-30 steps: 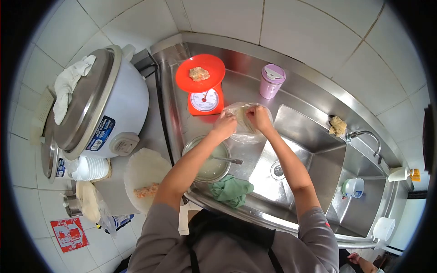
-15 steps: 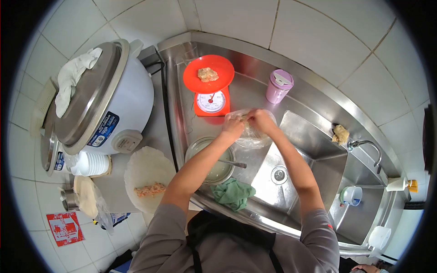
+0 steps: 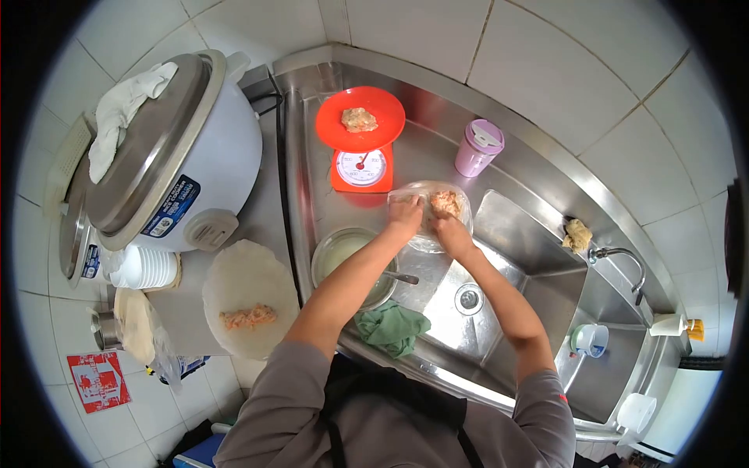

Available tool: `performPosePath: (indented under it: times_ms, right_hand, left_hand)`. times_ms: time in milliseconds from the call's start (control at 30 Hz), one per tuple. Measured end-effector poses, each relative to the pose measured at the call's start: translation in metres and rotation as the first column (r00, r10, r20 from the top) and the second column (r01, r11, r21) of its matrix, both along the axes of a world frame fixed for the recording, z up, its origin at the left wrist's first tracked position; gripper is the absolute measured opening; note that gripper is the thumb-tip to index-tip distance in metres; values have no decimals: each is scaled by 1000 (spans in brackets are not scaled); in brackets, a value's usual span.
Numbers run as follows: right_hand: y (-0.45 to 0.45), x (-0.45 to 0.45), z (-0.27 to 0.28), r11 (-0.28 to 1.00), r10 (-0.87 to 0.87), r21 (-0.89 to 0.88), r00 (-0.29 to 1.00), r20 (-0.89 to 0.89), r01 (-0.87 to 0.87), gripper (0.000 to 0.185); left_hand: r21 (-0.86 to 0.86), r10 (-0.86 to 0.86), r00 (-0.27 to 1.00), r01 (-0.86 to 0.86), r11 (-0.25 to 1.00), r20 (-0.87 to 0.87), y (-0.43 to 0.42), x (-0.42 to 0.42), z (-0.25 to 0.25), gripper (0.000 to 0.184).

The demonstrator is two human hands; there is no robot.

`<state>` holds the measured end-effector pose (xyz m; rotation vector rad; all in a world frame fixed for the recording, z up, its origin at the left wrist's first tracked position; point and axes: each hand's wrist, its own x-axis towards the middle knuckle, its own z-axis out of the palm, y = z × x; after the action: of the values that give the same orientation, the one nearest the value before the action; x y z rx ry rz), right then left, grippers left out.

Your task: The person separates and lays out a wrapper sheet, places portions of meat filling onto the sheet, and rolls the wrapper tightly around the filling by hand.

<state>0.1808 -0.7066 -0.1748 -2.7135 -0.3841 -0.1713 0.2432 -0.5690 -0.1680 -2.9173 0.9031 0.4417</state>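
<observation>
On the steel counter, a clear plastic bag [image 3: 421, 240] lies open around a lump of pinkish-orange filling [image 3: 445, 204]. My left hand [image 3: 406, 215] has its fingers closed on the bag's left side. Just below the filling, my right hand [image 3: 454, 235] is closed on the bag's near edge; its fingertips are partly hidden. Behind both hands stands a red kitchen scale [image 3: 362, 170], with a pale lump of similar filling [image 3: 359, 119] on its tray. A bowl of pale liquid [image 3: 347, 248] with a spoon handle sits under my left forearm.
To the left, a round white wrapper sheet [image 3: 251, 282] carries a strip of filling [image 3: 248, 316]. A large rice cooker [image 3: 211, 164] and stacked white cups [image 3: 148, 267] stand beyond. A green cloth [image 3: 392, 327], a lilac cup [image 3: 479, 148] and the sink [image 3: 515, 312] surround the workspace.
The bag's mouth has been spread open, so the filling inside now shows. My hands have parted slightly, the right one coming down toward me. The camera view has shifted a little.
</observation>
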Motion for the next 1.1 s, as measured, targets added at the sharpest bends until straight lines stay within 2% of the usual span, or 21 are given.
performPosePath:
  times_ms: [33, 100, 133, 167, 233, 300, 333, 367, 433, 533, 567, 633, 667, 700, 733, 767, 867, 900, 1000, 1067, 1100]
  right_hand:
    - [-5, 2, 7, 1000, 27, -2, 989, -144, -28, 8]
    - [-12, 6, 26, 992, 68, 117, 982, -177, -48, 9]
    - [-14, 10, 40, 983, 93, 175, 977, -191, -60, 10]
    - [-16, 19, 54, 970, 176, 186, 982, -74, -159, 12]
    - [11, 29, 127, 942, 88, 335, 967, -240, -2, 15]
    - [31, 54, 156, 933, 60, 359, 992, -111, -17, 13]
    - [43, 70, 161, 872, 97, 485, 995, -37, -67, 14]
    - [54, 88, 167, 792, 125, 597, 991, 44, -127, 14]
    - [78, 126, 173, 701, 125, 699, 989, 73, -141, 13]
    - [107, 167, 171, 624, 48, 780, 994, -98, 47, 13]
    - [111, 180, 162, 628, 20, 775, 993, -114, 76, 13]
    - [107, 207, 126, 715, -14, 700, 1000, 5, 6, 14]
    - [104, 218, 118, 757, -27, 653, 997, 69, -25, 15]
    - [97, 224, 117, 835, -54, 550, 990, 134, -29, 16]
    - [95, 223, 116, 899, -74, 437, 978, 194, -19, 18]
    - [98, 212, 126, 911, -166, 407, 959, 230, 60, 18]
    - [92, 208, 133, 845, -158, 530, 980, 118, 72, 21]
    - [92, 209, 130, 869, -168, 490, 969, 179, 60, 20]
    - [106, 182, 138, 924, 78, 328, 938, 337, -195, 19]
    - [104, 187, 132, 951, 15, 292, 958, 287, -103, 20]
    - [105, 187, 132, 960, -22, 275, 965, 261, -53, 21]
  left_hand:
    - [15, 16, 1000, -16, 1000, -11, -2, 3, 3, 75]
    - [-9, -1, 1000, 1, 1000, -25, -2, 6, 5, 72]
    - [-22, -6, 1000, 5, 1000, -30, -1, 8, 8, 71]
    - [-119, -56, 998, 53, 992, -21, 3, 10, 10, 68]
    - [-289, -160, 987, 153, 945, -2, 20, 5, 14, 63]
    - [-413, -187, 982, 186, 891, 38, 40, -9, 49, 58]
    - [-471, -196, 979, 202, 859, 63, 51, -16, 66, 56]
    - [-522, -191, 982, 168, 836, 9, 63, -21, 74, 56]
    - [-615, -188, 977, 84, 784, -106, 90, -42, 89, 55]
    - [-695, -186, 966, 12, 719, -177, 136, -81, 130, 54]
    - [-729, -161, 970, -26, 684, -185, 153, -94, 133, 53]
    - [-795, -111, 972, -100, 599, -207, 187, -122, 135, 52]
    - [-784, -54, 955, -207, 585, -292, 206, -136, 139, 50]
    - [-765, -2, 925, -313, 562, -380, 225, -151, 140, 48]
    - [-761, 67, 929, -338, 554, -364, 243, -165, 137, 48]
    - [-757, 133, 928, -362, 544, -348, 260, -180, 132, 47]
    - [-728, 336, 835, -546, 414, -435, 298, -223, 119, 44]
    - [-724, 376, 821, -562, 401, -429, 305, -235, 118, 44]
    - [-731, 470, 770, -604, 318, -432, 313, -257, 119, 42]
    - [-734, 491, 725, -641, 224, -484, 314, -265, 119, 41]
    - [-734, 503, 719, -643, 218, -480, 315, -267, 117, 41]
